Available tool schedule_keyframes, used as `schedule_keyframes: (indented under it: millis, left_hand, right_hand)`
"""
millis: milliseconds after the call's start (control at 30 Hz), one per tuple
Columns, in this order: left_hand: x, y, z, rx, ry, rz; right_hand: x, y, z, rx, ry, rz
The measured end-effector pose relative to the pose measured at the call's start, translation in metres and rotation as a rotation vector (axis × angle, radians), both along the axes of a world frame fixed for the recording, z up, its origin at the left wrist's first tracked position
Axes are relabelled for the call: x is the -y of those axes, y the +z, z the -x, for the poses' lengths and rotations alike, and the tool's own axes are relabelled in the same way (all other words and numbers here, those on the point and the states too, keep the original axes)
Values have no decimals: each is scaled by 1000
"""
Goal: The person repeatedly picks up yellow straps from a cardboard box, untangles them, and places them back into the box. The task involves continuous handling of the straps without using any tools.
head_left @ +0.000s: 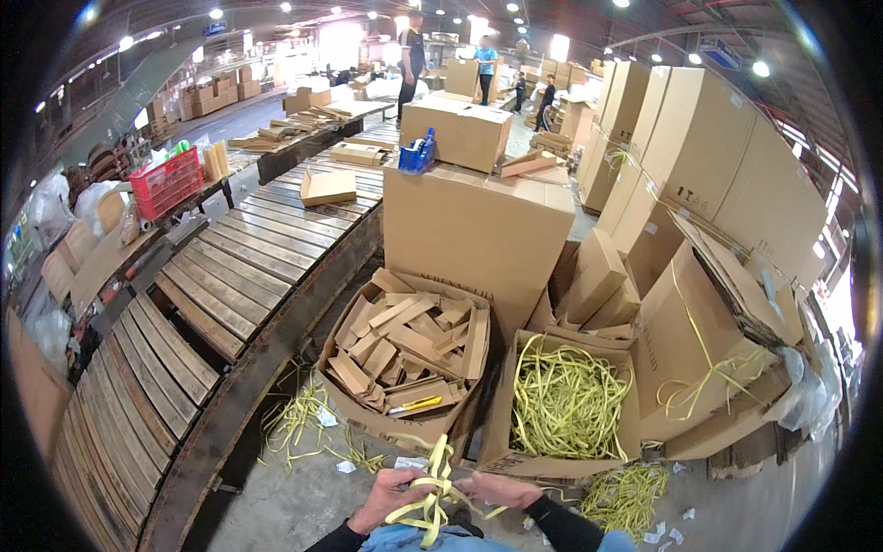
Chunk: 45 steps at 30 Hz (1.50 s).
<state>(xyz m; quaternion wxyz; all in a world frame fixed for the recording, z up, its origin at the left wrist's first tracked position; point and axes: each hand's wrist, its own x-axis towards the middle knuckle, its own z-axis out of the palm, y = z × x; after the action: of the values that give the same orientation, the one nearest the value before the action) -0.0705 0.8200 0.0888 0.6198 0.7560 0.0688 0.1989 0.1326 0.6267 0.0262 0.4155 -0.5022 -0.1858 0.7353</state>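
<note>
Yellow strap bundle [436, 497] sits nearest, loops standing up between the person's hands, just over the blue garment [395, 538]. Left hand [394, 493]: fingers pinched nearly together with strap between them. Right hand [508, 490]: fingers bent in at the bundle's other side, partly blurred; can't tell how far closed or whether they grip it. Dark cuffs come in from below, wrists well apart. Just ahead are two open cartons. Scrap carton [368, 416] on the left, heaped with cardboard pieces [405, 340], yellow cutter [417, 405] lying on the near side of the heap. Strap carton [543, 463] on the right, full of tangled yellow strap [570, 396]. Gap between them is narrow, not a way through. Left side has room: concrete floor [276, 501] with loose strap on it, out to the dark side rail of the slatted conveyor [248, 267]. Right side: strap pile [625, 497] on the floor by the strap carton's near edge, paper bits beside it, more concrete further right. Straight ahead a big carton [469, 230] blocks reach, smaller carton [460, 133] on top. Tall cartons [708, 138] wall off the far right.
</note>
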Motion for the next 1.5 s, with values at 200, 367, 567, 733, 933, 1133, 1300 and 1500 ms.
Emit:
schedule_keyframes:
  millis: [200, 367, 567, 733, 933, 1133, 1300, 1500]
  left_hand:
    - [7, -15, 6, -7, -16, 102]
    - [4, -25, 10, -37, 38, 90]
    - [6, -35, 7, -50, 50, 108]
    - [12, -38, 7, -67, 76, 244]
    - [15, -36, 12, -40, 19, 379]
    - [27, -60, 23, 219, 172, 716]
    - [15, -89, 49, 217, 260, 536]
    - [12, -76, 49, 232, 374, 591]
  right_hand:
    - [-31, -10, 33, -59, -169, -157]
    - [-43, -14, 44, -182, -255, -112]
    - [-56, -3, 59, -179, -513, -98]
    - [-56, 0, 57, -132, -740, -53]
    - [-51, -16, 36, -109, -960, -153]
    - [-25, -59, -16, -98, -1329, -195]
    - [41, -97, -76, 416, -1360, -152]
    - [73, -99, -103, 159, -1625, -73]
